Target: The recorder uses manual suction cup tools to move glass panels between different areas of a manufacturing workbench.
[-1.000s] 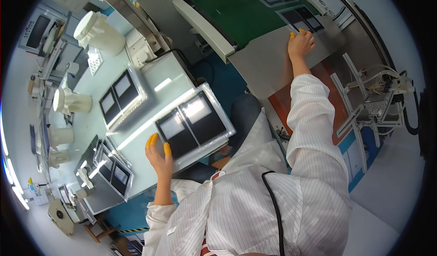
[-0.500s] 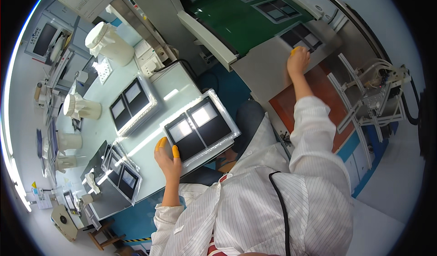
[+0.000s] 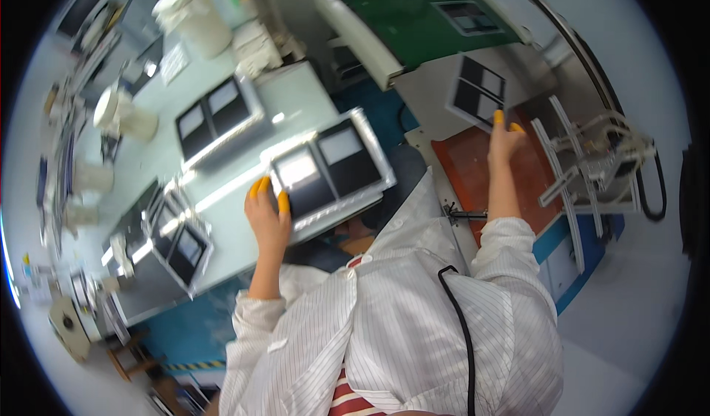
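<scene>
My right hand (image 3: 503, 146), in yellow finger cots, pinches the lower corner of a thin black panel with pale rectangles (image 3: 477, 94). The panel is tilted above the metal plate (image 3: 421, 98) at the end of the green conveyor belt. My left hand (image 3: 266, 216), also in yellow finger cots, is at the left corner of a stack of similar panels (image 3: 336, 183) in clear-edged sheets. Its fingers and thumb are apart, by the stack's edge; whether they press on it I cannot tell.
Another panel stack (image 3: 214, 124) lies farther back on the pale glass-topped table (image 3: 296, 94). Loose panels (image 3: 185, 249) lie at its left. White cloth-topped jars (image 3: 196, 28) line the back. An orange-red mat (image 3: 473, 176) and a metal frame with tubes (image 3: 599, 164) are at right.
My right hand has drawn back toward me, and the panel has come off the metal plate with it, turning on the way. My left hand stays by the stack. The whole view has shifted.
</scene>
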A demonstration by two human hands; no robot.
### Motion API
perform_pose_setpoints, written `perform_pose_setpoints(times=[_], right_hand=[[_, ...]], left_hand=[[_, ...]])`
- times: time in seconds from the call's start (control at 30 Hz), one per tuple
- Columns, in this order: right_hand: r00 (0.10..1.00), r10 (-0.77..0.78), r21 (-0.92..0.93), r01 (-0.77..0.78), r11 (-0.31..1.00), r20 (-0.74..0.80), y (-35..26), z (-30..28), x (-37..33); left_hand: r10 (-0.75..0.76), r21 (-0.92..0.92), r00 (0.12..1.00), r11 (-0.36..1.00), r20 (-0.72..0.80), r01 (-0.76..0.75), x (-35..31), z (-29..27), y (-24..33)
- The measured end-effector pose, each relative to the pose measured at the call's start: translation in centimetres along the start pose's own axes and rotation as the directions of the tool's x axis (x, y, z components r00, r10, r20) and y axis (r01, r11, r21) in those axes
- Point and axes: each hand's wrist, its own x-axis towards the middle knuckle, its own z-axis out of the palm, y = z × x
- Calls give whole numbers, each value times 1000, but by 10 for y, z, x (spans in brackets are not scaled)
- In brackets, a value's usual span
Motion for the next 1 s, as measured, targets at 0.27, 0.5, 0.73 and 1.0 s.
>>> perform_pose_setpoints(times=[0.27,0.5,0.73,1.0], right_hand=[[751,505,156,-611,776,424,8,2,9],[657,-165,548,-433,715,735,-98,-42,-55],[231,-396,458,-468,756,889,-159,-25,-90],[-29,-312,282,-355,891,950,-177,35,-156]], left_hand=[[25,-25,993,999,-112,-28,-4,-4,-9],[10,12,995,1000,-100,-9,-7,-7,-9],[-20,-65,996,998,-82,15,-5,-3,-14],[-9,-166,996,986,-94,-7,-5,0,-22]])
